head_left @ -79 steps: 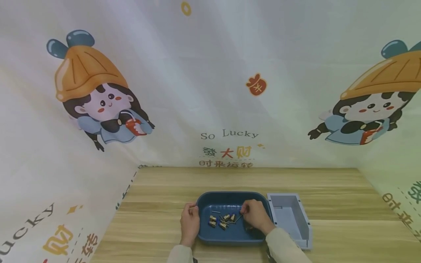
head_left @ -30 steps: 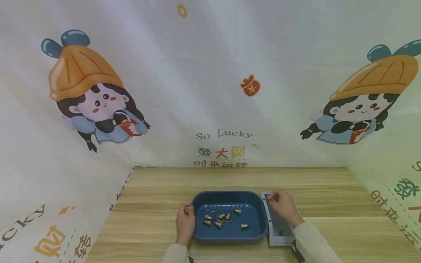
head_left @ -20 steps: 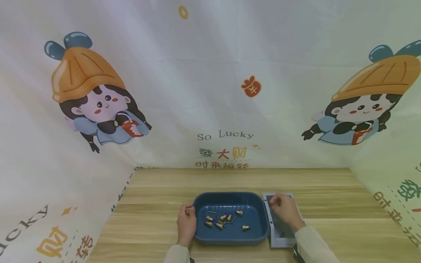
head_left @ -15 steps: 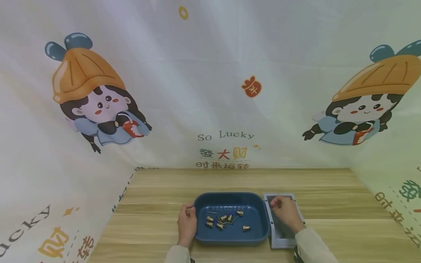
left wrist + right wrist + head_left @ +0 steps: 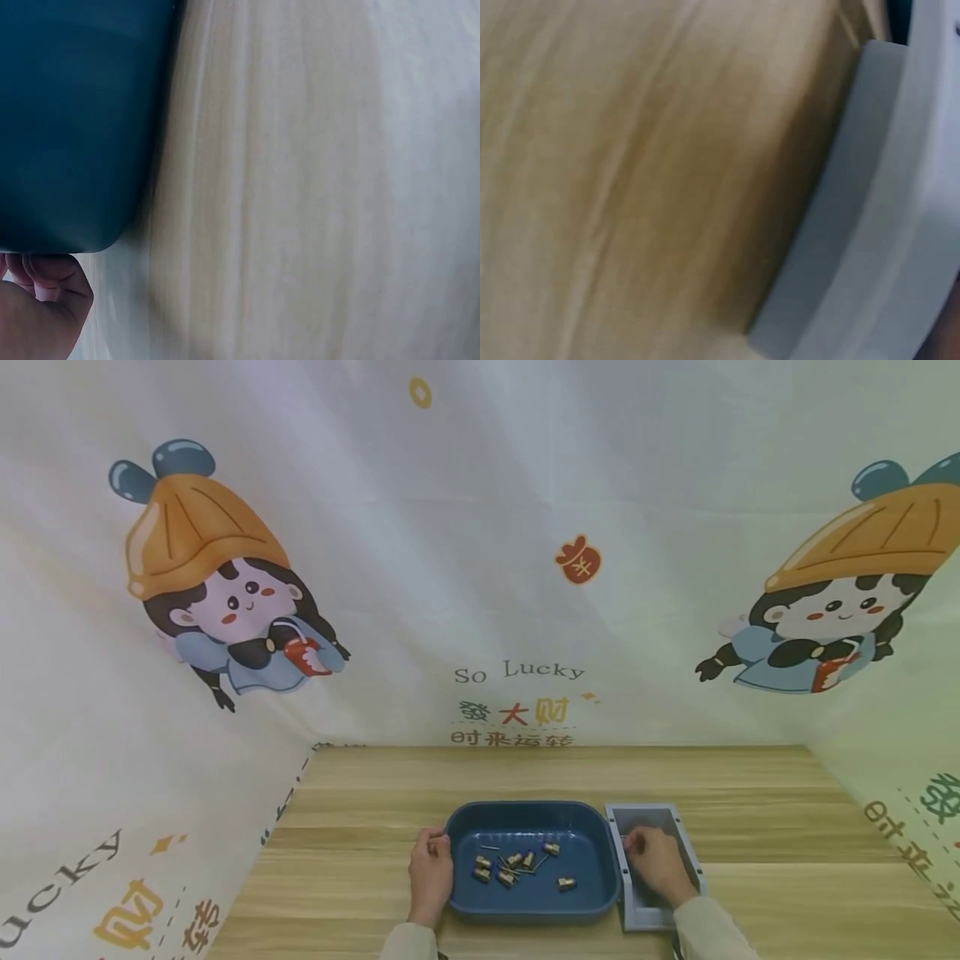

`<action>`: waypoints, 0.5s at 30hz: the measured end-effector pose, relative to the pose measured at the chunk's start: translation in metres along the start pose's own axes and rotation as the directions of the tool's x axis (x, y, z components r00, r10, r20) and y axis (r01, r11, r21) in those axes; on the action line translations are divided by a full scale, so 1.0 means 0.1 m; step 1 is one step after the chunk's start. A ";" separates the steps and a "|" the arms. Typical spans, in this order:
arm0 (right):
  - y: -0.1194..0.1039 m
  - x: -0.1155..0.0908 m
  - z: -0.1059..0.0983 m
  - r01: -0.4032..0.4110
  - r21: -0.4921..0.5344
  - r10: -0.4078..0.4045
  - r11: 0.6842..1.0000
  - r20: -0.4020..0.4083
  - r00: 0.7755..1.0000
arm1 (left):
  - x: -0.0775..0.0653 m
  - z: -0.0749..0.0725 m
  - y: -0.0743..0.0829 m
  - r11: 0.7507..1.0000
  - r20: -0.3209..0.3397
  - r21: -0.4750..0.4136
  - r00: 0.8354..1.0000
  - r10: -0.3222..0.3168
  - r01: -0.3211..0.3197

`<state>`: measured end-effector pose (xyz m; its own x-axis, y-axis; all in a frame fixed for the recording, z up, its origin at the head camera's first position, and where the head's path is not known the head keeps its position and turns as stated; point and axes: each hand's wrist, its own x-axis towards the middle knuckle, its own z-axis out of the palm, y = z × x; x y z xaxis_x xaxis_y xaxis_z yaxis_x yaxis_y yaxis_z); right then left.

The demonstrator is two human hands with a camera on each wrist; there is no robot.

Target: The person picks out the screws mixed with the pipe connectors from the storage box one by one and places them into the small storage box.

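Observation:
My left hand [image 5: 431,877] grips the left rim of a dark blue tray [image 5: 532,910], fingers curled at its edge; the left wrist view shows the curled fingers against the tray's wall [image 5: 75,135]. Inside the tray lie several brass fittings [image 5: 566,884] with blue collars, and thin metal screws or pins [image 5: 489,847] among them. My right hand [image 5: 660,864] is down inside the grey bin [image 5: 648,920], its thumb and fingertips together near the bin's left wall. I cannot tell whether something small is between them. Only the grey bin's outer side [image 5: 855,225] shows clearly in the right wrist view.
The bin stands close against the tray's right side on a wood-grain table [image 5: 360,810]. A white printed curtain [image 5: 495,527] encloses the table at the back and on both sides.
My right hand has left the blue tray, moved right over the grey bin, then sunk lower into it. Fittings at the tray's right side are uncovered. My left hand keeps its place.

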<state>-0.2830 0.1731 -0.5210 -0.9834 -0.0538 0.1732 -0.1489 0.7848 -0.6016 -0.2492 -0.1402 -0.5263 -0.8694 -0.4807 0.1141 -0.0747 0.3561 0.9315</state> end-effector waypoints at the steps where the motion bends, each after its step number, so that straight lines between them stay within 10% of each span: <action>1: 0.01 0.00 0.01 -0.004 -0.005 0.004 1.000 0.007 1.000 | 0.00 0.00 0.00 1.000 0.001 0.000 1.000 -0.001 0.001; 15: -0.02 0.07 -0.10 0.062 0.030 -0.061 0.998 -0.031 0.998 | 0.01 0.02 -0.04 1.000 0.011 -0.009 1.000 -0.017 0.017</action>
<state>-0.2882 0.1776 -0.5108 -0.9687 -0.0826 0.2340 -0.2129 0.7609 -0.6130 -0.2508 -0.1410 -0.5310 -0.8735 -0.4776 0.0941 -0.0853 0.3406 0.9363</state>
